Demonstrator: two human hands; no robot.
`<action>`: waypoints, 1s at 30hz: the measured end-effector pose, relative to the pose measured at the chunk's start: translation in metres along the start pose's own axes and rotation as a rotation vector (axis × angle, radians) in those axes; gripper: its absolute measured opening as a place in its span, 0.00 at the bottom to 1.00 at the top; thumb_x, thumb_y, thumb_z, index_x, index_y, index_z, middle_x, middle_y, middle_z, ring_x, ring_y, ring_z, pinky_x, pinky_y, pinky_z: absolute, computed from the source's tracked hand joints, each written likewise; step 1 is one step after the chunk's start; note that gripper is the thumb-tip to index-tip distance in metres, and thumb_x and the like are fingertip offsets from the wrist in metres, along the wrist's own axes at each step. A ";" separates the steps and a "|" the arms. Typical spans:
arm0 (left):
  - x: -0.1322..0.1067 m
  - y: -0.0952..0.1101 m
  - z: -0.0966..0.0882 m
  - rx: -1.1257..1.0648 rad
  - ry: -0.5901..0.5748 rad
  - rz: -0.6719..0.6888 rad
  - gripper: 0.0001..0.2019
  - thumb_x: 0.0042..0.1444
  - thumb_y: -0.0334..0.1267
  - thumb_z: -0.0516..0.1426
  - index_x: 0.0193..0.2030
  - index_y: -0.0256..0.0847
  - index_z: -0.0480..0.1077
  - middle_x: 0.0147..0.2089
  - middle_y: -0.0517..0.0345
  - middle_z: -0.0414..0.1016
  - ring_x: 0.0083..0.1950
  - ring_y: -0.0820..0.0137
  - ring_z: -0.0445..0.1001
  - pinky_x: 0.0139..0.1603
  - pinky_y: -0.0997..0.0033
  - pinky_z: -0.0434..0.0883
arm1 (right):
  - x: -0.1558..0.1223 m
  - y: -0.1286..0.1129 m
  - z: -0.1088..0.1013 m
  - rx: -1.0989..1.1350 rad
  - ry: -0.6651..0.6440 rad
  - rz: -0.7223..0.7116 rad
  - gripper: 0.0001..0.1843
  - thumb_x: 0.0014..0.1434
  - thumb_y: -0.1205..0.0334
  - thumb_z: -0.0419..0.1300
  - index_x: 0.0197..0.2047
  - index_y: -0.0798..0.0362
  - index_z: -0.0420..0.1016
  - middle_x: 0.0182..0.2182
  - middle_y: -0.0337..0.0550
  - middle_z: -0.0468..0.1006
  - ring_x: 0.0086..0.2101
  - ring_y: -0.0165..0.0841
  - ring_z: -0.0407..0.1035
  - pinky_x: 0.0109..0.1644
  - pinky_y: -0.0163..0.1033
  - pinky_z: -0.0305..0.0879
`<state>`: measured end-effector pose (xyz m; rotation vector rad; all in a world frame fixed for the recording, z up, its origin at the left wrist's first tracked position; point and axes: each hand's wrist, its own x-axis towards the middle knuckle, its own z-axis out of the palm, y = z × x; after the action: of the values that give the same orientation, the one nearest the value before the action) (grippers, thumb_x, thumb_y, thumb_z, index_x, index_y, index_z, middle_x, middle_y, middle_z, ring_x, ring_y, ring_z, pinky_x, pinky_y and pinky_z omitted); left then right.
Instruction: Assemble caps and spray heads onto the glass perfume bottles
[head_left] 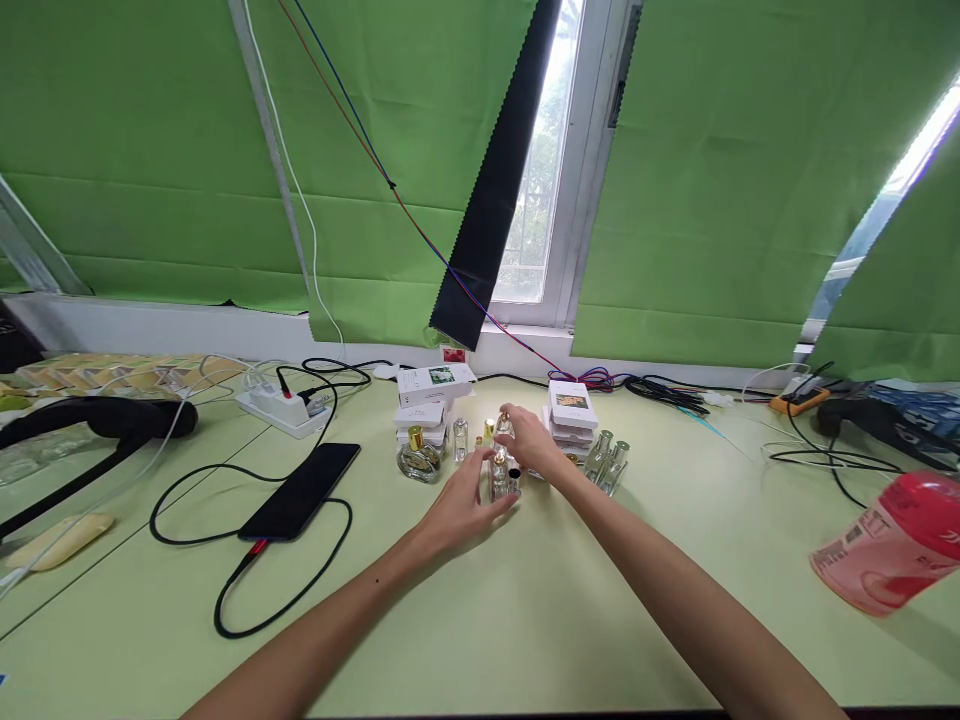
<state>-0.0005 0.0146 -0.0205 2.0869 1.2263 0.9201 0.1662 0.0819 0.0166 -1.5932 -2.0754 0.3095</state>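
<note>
Both of my hands meet over a group of small glass perfume bottles on the pale green table (525,620). My left hand (466,508) curls its fingers round a clear bottle (500,478) standing upright. My right hand (527,440) pinches the top of a small bottle (504,428) just behind it. A round bottle with a gold cap (418,455) stands to the left, beside a stack of white boxes (429,395). A second stack of white boxes (571,410) and several clear bottles (609,460) sit to the right.
A black phone (301,490) on a looping black cable lies to the left, with a white power strip (281,405) behind it. A pink bottle (892,540) lies on its side at the right. Cables (825,455) run along the back under green curtains.
</note>
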 end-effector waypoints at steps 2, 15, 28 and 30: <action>0.000 -0.001 0.001 0.021 -0.013 -0.010 0.36 0.55 0.57 0.62 0.64 0.38 0.63 0.35 0.56 0.74 0.38 0.60 0.74 0.43 0.62 0.71 | 0.001 -0.001 -0.001 -0.028 0.005 0.024 0.20 0.63 0.64 0.64 0.57 0.55 0.69 0.53 0.56 0.76 0.54 0.45 0.70 0.51 0.42 0.63; -0.001 0.004 -0.002 -0.012 0.005 0.012 0.27 0.52 0.54 0.63 0.54 0.40 0.66 0.38 0.56 0.75 0.34 0.65 0.73 0.37 0.65 0.70 | -0.011 -0.003 0.004 -0.115 0.208 -0.082 0.23 0.65 0.66 0.61 0.62 0.56 0.65 0.61 0.63 0.66 0.60 0.48 0.63 0.60 0.50 0.62; -0.005 0.004 -0.001 -0.032 0.016 0.000 0.26 0.53 0.52 0.64 0.52 0.41 0.65 0.33 0.60 0.73 0.33 0.65 0.72 0.34 0.67 0.67 | -0.036 -0.006 -0.040 -0.143 0.096 0.007 0.14 0.67 0.71 0.54 0.53 0.53 0.74 0.45 0.55 0.78 0.45 0.43 0.74 0.46 0.40 0.64; -0.005 0.002 -0.001 -0.033 0.004 -0.003 0.27 0.53 0.53 0.64 0.53 0.41 0.65 0.34 0.59 0.73 0.33 0.65 0.72 0.35 0.67 0.67 | -0.041 0.000 -0.045 -0.234 -0.010 0.075 0.14 0.66 0.72 0.55 0.52 0.52 0.75 0.43 0.55 0.80 0.43 0.44 0.75 0.42 0.39 0.63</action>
<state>-0.0019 0.0095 -0.0199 2.0576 1.2081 0.9369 0.1972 0.0379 0.0447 -1.8107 -2.1260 0.1031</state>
